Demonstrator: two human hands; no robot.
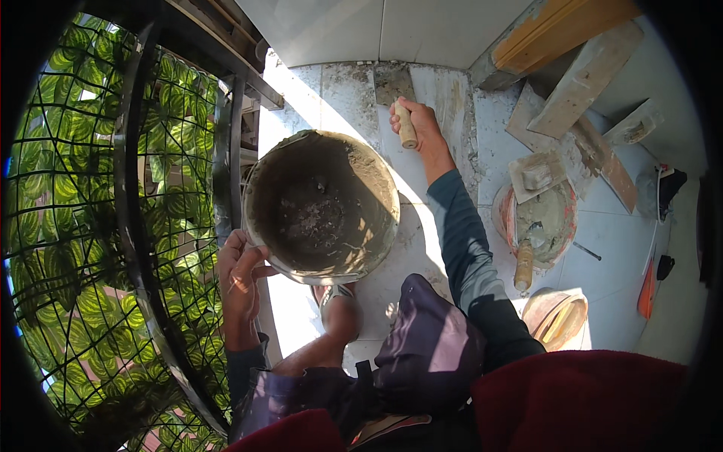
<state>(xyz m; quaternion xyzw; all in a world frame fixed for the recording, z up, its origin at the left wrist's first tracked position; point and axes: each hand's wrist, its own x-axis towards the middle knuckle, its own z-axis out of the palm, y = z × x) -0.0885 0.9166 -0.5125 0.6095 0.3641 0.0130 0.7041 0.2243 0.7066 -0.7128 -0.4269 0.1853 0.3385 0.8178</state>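
My left hand (239, 275) grips the near left rim of a mortar-caked bucket (263, 162) that sits on the tiled floor; only dark residue lies in its bottom. My right hand (420, 124) reaches past the bucket and is shut on the wooden handle of a trowel (394, 84), whose flat blade rests on the floor near the wall. My bare foot in a sandal (339, 305) stands just below the bucket.
A black metal railing with netting (139, 226) and green leaves behind it runs along the left. At right stand an orange pan of mortar (561, 222) with another trowel, a float (536, 175), wooden boards (584, 83) and a woven basket (556, 316).
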